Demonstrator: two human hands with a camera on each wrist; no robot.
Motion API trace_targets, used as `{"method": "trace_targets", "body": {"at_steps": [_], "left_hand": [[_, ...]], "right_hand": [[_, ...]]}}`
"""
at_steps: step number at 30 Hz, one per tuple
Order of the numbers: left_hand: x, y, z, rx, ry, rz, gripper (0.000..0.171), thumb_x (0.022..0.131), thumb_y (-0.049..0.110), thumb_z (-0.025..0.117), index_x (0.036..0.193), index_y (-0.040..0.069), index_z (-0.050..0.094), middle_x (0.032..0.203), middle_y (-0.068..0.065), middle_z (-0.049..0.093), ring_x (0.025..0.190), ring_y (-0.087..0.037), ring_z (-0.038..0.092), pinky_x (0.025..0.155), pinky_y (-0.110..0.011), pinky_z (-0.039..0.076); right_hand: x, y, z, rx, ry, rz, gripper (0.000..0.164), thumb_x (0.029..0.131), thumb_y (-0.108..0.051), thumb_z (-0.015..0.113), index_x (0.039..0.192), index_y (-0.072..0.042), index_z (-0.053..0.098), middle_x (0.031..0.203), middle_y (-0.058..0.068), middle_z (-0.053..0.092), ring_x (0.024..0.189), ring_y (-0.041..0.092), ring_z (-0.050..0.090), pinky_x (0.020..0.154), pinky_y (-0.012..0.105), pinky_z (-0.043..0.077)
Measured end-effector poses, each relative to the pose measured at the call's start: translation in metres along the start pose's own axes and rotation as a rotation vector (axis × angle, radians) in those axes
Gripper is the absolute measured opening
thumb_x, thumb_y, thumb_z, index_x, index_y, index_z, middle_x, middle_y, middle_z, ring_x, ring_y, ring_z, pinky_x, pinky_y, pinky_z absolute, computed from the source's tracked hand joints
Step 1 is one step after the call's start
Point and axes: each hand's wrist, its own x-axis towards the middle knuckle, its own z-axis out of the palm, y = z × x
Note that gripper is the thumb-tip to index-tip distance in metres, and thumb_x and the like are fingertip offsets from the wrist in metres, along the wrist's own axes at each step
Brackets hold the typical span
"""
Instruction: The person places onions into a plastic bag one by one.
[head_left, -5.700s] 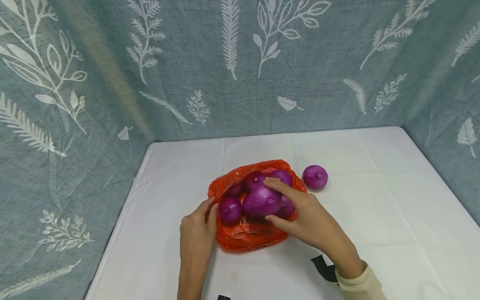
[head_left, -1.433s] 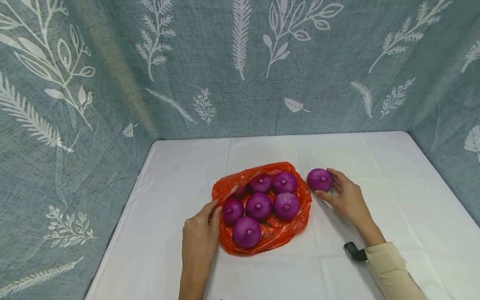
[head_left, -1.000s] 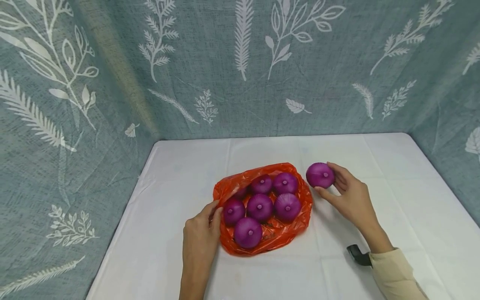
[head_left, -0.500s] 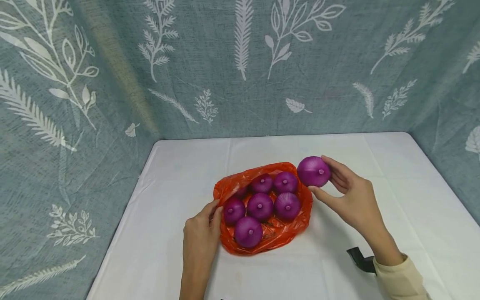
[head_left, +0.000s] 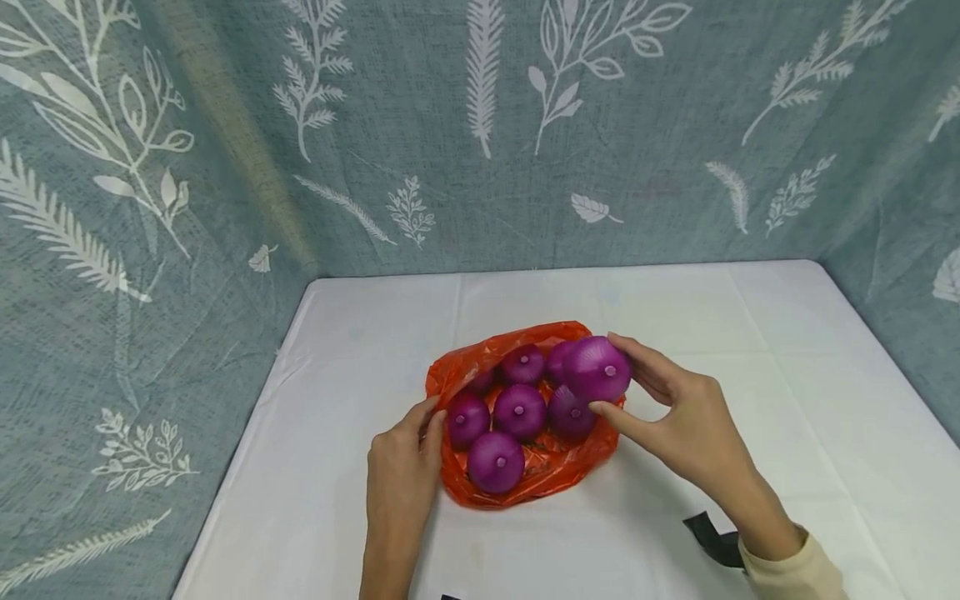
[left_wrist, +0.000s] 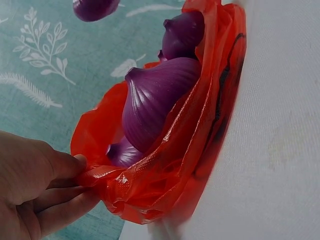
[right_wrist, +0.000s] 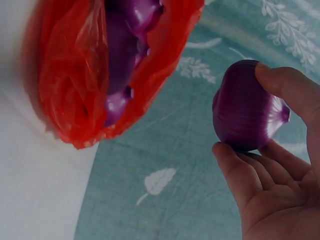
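Note:
A red plastic bag (head_left: 555,479) lies open on the table with several purple onions (head_left: 520,412) inside. My left hand (head_left: 401,467) pinches the bag's left rim; in the left wrist view the thumb and fingers grip the red plastic (left_wrist: 135,192). My right hand (head_left: 678,417) holds one onion (head_left: 597,369) between thumb and fingers, above the right side of the bag. It partly hides two onions beneath it. The right wrist view shows this held onion (right_wrist: 245,107) apart from the bag (right_wrist: 75,75).
A white cloth (head_left: 360,350) covers the table. Grey-green curtains (head_left: 525,225) with white leaf prints stand behind and at both sides. A black strap piece (head_left: 712,540) sticks out by the right sleeve (head_left: 795,571).
The right hand has lifted the lone onion from the table right of the bag and carried it left over the bag. The left hand keeps its grip on the rim.

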Motion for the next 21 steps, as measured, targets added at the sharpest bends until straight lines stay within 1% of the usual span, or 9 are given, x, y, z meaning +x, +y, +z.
{"method": "trace_targets", "body": {"at_steps": [4,7,11,14,17,21], "left_hand": [[0.0,0.0,-0.001,0.005,-0.001,-0.008,0.03,0.099,0.014,0.077,0.125,0.0,0.076,0.106,-0.018,0.08,0.09,-0.031,0.079,0.081,-0.044,0.065],[0.0,0.0,-0.001,0.003,-0.002,-0.01,0.03,0.099,0.014,0.077,0.125,0.0,0.076,0.106,-0.018,0.08,0.091,-0.031,0.079,0.081,-0.045,0.065],[-0.001,0.0,0.0,0.0,-0.003,-0.008,0.03,0.099,0.014,0.077,0.125,0.0,0.076,0.107,-0.018,0.08,0.092,-0.031,0.079,0.082,-0.045,0.065],[-0.001,-0.001,0.0,0.0,-0.001,-0.009,0.03,0.099,0.014,0.077,0.125,0.0,0.076,0.107,-0.018,0.08,0.092,-0.031,0.079,0.082,-0.045,0.065],[-0.001,-0.001,0.0,-0.003,-0.001,-0.01,0.03,0.099,0.014,0.077,0.125,0.0,0.076,0.107,-0.018,0.08,0.092,-0.031,0.079,0.081,-0.045,0.065],[-0.001,-0.002,0.0,-0.006,0.001,-0.007,0.03,0.098,0.013,0.077,0.125,-0.001,0.075,0.107,-0.018,0.08,0.092,-0.031,0.08,0.08,-0.044,0.065]], "right_hand": [[-0.005,0.0,0.007,-0.019,-0.044,-0.015,0.079,0.081,-0.022,0.095,0.151,-0.024,0.059,0.143,0.001,0.068,0.127,0.022,0.068,0.097,0.022,0.055],[-0.01,0.001,0.013,-0.025,-0.098,-0.012,0.08,0.082,-0.021,0.095,0.153,-0.02,0.058,0.147,0.003,0.065,0.13,0.025,0.066,0.097,0.032,0.058],[-0.019,0.004,0.024,-0.055,-0.169,0.011,0.082,0.081,-0.023,0.095,0.153,-0.019,0.057,0.144,0.007,0.066,0.125,0.029,0.069,0.096,0.046,0.059],[-0.024,0.005,0.033,-0.078,-0.208,0.021,0.083,0.081,-0.024,0.095,0.154,-0.02,0.056,0.143,0.007,0.068,0.121,0.03,0.072,0.095,0.047,0.06],[-0.028,0.007,0.04,-0.084,-0.23,0.016,0.084,0.081,-0.023,0.096,0.155,-0.02,0.056,0.148,0.004,0.065,0.123,0.029,0.071,0.094,0.044,0.061],[-0.03,0.008,0.047,-0.085,-0.239,0.0,0.084,0.08,-0.024,0.096,0.154,-0.019,0.056,0.152,-0.001,0.061,0.124,0.025,0.07,0.097,0.041,0.06]]}}
